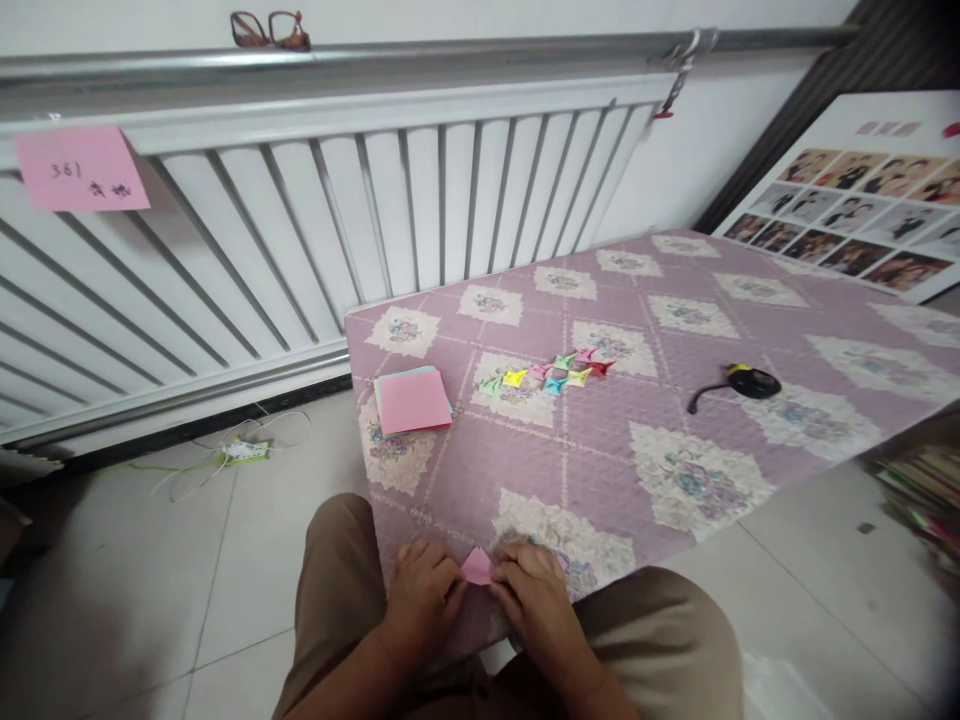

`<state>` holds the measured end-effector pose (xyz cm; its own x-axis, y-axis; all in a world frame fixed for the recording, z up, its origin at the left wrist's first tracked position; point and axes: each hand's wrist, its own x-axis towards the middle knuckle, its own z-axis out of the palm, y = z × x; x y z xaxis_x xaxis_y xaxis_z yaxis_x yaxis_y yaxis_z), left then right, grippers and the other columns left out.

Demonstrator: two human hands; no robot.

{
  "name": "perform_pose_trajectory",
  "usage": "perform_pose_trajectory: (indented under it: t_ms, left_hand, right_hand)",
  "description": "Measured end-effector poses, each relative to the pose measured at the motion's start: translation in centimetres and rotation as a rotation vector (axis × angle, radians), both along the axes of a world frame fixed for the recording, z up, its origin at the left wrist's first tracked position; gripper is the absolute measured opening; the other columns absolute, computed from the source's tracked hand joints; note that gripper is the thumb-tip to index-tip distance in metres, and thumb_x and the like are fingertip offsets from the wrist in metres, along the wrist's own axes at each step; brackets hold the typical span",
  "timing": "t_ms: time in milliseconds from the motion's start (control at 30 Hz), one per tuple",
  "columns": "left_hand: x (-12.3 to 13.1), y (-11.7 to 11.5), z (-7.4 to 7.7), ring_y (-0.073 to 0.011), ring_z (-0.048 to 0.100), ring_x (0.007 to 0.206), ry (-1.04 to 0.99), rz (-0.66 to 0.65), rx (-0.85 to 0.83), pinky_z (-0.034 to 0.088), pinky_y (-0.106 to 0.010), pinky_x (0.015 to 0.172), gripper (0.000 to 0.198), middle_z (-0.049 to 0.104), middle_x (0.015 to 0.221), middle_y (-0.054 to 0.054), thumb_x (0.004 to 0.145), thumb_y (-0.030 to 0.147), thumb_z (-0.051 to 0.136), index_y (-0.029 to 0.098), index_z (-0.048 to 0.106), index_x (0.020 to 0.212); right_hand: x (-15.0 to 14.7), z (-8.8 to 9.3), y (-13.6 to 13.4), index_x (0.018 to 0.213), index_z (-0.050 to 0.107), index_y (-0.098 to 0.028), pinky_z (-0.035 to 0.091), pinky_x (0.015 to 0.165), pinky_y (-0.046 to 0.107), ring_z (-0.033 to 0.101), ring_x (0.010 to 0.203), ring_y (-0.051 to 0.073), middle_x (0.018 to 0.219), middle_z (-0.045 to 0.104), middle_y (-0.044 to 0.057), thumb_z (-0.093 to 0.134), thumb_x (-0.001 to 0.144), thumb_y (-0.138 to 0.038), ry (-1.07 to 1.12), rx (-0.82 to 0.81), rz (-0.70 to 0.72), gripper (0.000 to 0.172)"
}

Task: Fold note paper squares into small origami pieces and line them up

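A small folded pink paper point(477, 567) lies at the near edge of the purple flowered cloth point(600, 450). My left hand point(421, 590) pinches its left side with curled fingers. From the other side my right hand point(534, 590) grips it, fingers pressed together. Farther up the cloth lies a stack of coloured paper squares point(412, 400) with a pink sheet on top. To its right runs a row of several small folded paper pieces point(551, 375) in green, yellow, pink, blue and red.
A black tool with a yellow part point(739, 385) lies on the cloth at the right. Behind stands a white radiator point(300, 230) with a pink note point(81, 168) and eyeglasses point(270, 30) on top. A photo board point(847, 200) leans at the far right. Cables point(240, 452) lie on the tiled floor.
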<state>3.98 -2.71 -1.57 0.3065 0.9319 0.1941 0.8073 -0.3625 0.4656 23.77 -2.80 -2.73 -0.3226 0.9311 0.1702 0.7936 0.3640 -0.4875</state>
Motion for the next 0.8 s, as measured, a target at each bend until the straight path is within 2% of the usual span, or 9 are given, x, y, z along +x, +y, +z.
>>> perform_pose_trajectory:
  t_ms: [67, 233, 467, 800]
  left_hand:
    - [0.0, 0.0, 0.1, -0.0202, 0.052, 0.082, -0.006, 0.004, -0.019, 0.035, -0.037, 0.077, 0.013, 0.06, 0.078, -0.002, 0.083, 0.023, 0.056, 0.022, 0.061, 0.071]
    - [0.2, 0.1, 0.3, -0.0207, 0.053, 0.08, 0.027, 0.042, -0.056, 0.036, -0.038, 0.077, 0.02, 0.06, 0.077, -0.002, 0.086, 0.027, 0.053, 0.022, 0.06, 0.069]
    - [0.6, 0.6, 0.3, -0.022, 0.053, 0.08, 0.142, 0.084, -0.106, 0.036, -0.039, 0.079, 0.025, 0.062, 0.077, -0.002, 0.089, 0.033, 0.05, 0.021, 0.06, 0.069]
    - [0.6, 1.5, 0.9, -0.0228, 0.055, 0.081, 0.219, 0.049, -0.194, 0.036, -0.037, 0.075, 0.021, 0.064, 0.08, -0.002, 0.087, 0.031, 0.055, 0.02, 0.061, 0.07]
  right_hand:
    - [-0.2, 0.1, 0.0, 0.083, 0.063, -0.028, 0.036, 0.086, 0.038, 0.054, 0.091, 0.02, 0.094, 0.062, 0.0, 0.061, 0.084, -0.026, 0.004, 0.006, -0.032, 0.003]
    - [-0.9, 0.1, 0.1, 0.076, 0.063, -0.026, 0.034, 0.084, 0.039, 0.053, 0.087, 0.02, 0.089, 0.061, 0.002, 0.051, 0.091, -0.031, -0.003, 0.04, -0.107, 0.019]
    - [-1.8, 0.3, 0.4, 0.067, 0.059, -0.024, 0.033, 0.079, 0.036, 0.051, 0.083, 0.021, 0.082, 0.059, 0.003, 0.05, 0.091, -0.038, -0.069, 0.052, -0.214, 0.03]
    - [-1.9, 0.0, 0.6, 0.063, 0.057, -0.023, 0.033, 0.077, 0.035, 0.05, 0.078, 0.02, 0.077, 0.057, 0.002, 0.051, 0.09, -0.039, -0.076, 0.1, -0.232, 0.033]
